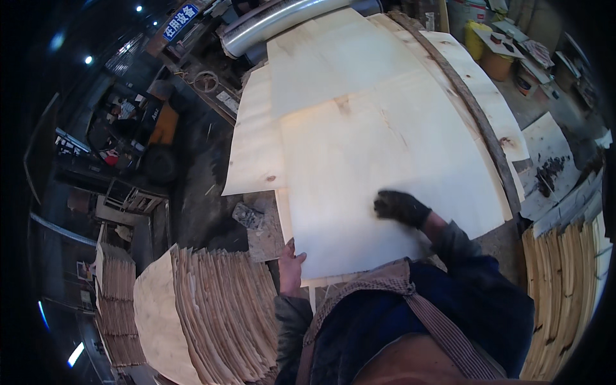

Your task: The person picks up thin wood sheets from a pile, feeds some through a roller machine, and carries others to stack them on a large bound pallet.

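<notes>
A large pale wood veneer sheet point(385, 147) lies in front of me, over other veneer sheets point(333, 58). My left hand point(292, 268) is bare and grips the sheet's near left edge, its thumb showing beside the edge. My right hand point(401, 208), in a dark glove, is over the near right part of the sheet. Motion smears its fingers, so whether they touch the wood or are closed I cannot make out.
A shiny metal roller point(282, 25) lies across the far end. Stacked veneer point(218, 308) stands at the near left, and another stack point(561, 295) at the right. A dark wooden strip point(468, 96) runs along the right side. A forklift point(160, 125) stands at the left.
</notes>
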Demonstrator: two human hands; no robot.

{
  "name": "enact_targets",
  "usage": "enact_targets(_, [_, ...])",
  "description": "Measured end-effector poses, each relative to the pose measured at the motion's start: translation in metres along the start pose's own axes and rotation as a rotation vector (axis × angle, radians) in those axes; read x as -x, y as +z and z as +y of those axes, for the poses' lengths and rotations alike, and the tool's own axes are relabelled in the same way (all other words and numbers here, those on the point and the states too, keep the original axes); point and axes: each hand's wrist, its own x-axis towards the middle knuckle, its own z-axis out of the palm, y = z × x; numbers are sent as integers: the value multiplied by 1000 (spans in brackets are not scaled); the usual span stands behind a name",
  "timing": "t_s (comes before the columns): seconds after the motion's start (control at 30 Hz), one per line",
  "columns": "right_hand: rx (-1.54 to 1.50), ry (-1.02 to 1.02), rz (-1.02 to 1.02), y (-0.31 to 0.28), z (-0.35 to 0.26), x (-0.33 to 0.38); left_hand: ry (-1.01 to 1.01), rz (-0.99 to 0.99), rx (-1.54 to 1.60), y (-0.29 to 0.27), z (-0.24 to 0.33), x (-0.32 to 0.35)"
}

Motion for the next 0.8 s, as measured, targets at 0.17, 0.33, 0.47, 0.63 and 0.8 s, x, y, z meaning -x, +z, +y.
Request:
enact_targets(0.17, [-455, 334, 54, 35, 13, 107, -19, -83, 6, 12, 58, 18])
enact_targets(0.33, [683, 78, 136, -16, 94, 175, 101, -95, 110, 20, 111, 30])
enact_targets(0.47, [440, 240, 319, 10, 56, 185, 97, -124, 244, 15, 140, 32])
enact_targets(0.63, [743, -17, 325, -7, 54, 182, 104, -88, 179, -7, 110, 8])
enact_targets(0.8, [-302, 23, 461, -3, -3, 116, -43, 68, -165, -12, 20, -21])
